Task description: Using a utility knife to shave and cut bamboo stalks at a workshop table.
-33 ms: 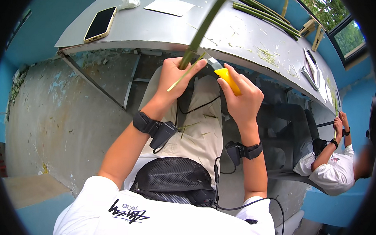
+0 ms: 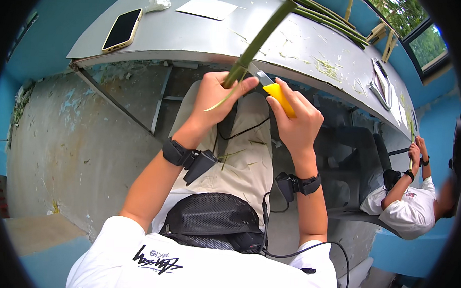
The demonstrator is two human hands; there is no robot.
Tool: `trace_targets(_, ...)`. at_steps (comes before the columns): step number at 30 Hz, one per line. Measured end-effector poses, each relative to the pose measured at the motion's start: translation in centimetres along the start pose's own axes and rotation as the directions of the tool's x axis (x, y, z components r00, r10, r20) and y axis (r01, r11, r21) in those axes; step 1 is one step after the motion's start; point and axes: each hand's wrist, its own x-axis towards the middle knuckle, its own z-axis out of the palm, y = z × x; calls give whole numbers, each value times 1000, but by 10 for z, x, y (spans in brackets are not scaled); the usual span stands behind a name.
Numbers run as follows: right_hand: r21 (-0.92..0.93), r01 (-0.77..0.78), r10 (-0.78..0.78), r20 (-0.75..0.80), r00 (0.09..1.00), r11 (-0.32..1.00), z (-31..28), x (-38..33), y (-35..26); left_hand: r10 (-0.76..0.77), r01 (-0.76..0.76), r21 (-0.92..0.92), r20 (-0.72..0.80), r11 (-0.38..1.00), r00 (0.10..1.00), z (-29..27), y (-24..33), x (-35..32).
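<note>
Two hands meet at the near edge of a grey table, seen from above. The left hand is closed around the lower end of a long green stalk, thumb and fingers wrapped about it. From that grip the stalk's long axis runs up toward one o'clock, crossing the table top; a thin pale sliver hangs from its lower end toward seven o'clock. The right hand lies just beside the left, at its three o'clock, and is closed on a knife with a yellow handle. The grey blade points toward ten o'clock and reaches the stalk just above the left thumb, so blade and stalk cross at a slant; whether the edge has bitten in cannot be told. The left hand is thus the one on the stalk, and the right hand reaches it only through the blade.

Both wrists carry black straps with small units and cables. Across the table lie pale green shavings; a phone sits at ten o'clock from the hands, a white sheet at twelve, and more green stalks at one o'clock. At four o'clock a second person in a white shirt sits with their own hands raised, well apart.
</note>
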Motion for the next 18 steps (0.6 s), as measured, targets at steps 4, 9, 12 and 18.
trace_targets(4, 60, -47, 52, -77, 996, 997, -3, -1, -3, 8, -8, -38, 22, 999, 1000, 5, 10, -9)
trace_targets(9, 152, -59, 80, -134, 988, 987, -3, 0, 2, -150, 181, -201, 162, 963, 975, -2, 20, -17)
trace_targets(12, 221, -47, 79, -142, 987, 974, -6, 0, 5, -138, 190, -236, 221, 953, 966, -4, 21, -18)
trace_targets(18, 146, 13, -21, 49, 999, 989, -14, 2, -12, -170, 261, -271, 317, 926, 933, -10, 27, -24)
